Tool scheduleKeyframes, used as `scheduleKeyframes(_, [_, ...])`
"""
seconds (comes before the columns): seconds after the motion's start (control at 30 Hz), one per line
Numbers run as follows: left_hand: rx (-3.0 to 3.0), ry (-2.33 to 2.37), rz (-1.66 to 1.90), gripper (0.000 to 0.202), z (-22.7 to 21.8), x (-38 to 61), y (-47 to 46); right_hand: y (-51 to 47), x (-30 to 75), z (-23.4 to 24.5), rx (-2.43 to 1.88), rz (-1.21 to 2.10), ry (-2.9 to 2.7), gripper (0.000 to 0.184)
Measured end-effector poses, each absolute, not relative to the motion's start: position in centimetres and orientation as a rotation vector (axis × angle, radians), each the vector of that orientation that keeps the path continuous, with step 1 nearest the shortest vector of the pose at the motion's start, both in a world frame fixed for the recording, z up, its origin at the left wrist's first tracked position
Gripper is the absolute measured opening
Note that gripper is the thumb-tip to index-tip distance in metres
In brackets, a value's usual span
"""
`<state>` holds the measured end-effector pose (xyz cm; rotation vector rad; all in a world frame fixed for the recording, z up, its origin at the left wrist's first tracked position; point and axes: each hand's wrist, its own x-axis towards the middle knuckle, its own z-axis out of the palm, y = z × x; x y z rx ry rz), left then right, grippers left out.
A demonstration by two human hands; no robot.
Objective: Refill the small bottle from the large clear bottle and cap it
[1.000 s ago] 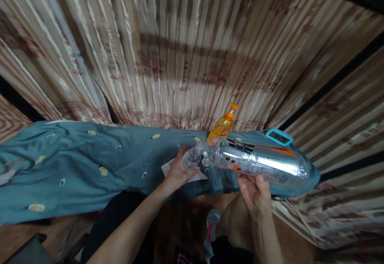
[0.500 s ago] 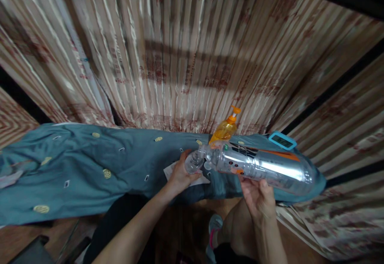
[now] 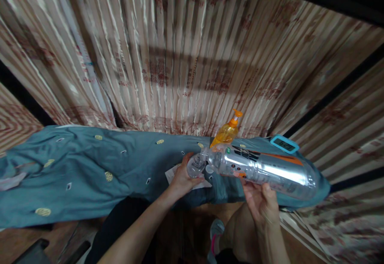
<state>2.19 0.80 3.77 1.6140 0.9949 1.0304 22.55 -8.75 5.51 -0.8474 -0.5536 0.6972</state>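
A large clear plastic bottle point(image 3: 270, 170) with a silver, black and orange label lies nearly level in the air, its neck pointing left. My right hand point(image 3: 260, 200) supports it from below, fingers under it and thumb at its side. My left hand point(image 3: 183, 180) is wrapped round a small clear bottle point(image 3: 196, 165), whose mouth is tilted up to the right. The two mouths meet or nearly meet; I cannot tell whether they touch. Beneath my left hand is a white sheet of paper point(image 3: 171, 175). Just under the large bottle's neck, a small whitish disc point(image 3: 209, 169) shows.
An orange pump bottle point(image 3: 225, 133) stands behind the large bottle. To its right sits a blue-framed digital clock point(image 3: 284, 144). Patterned green cloth point(image 3: 90, 168) covers the long surface. A pleated curtain point(image 3: 168, 64) hangs behind, and a dark chair part point(image 3: 36, 252) is at lower left.
The whole view has shifted slightly, so everything sits a little lower and to the right. Both hands keep their holds, and the bottles stay mouth to mouth.
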Motion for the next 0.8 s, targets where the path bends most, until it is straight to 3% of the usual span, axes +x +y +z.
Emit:
scheduleKeyframes(0.27, [1.668, 0.952, 1.068, 0.058, 3.9, 2.2, 0.8, -8.9, 22.2, 6.1, -0.854, 0.714, -0.477, 0.035])
scheduleKeyframes(0.6, [1.725, 0.947, 1.066, 0.056, 4.4, 2.0, 0.8, -8.9, 22.0, 6.8, -0.863, 0.704, -0.571, 0.047])
scheduleKeyframes(0.8, [1.756, 0.97, 1.051, 0.059, 3.4, 1.9, 1.1, -8.9, 22.2, 6.4, -0.829, 0.719, -0.554, 0.028])
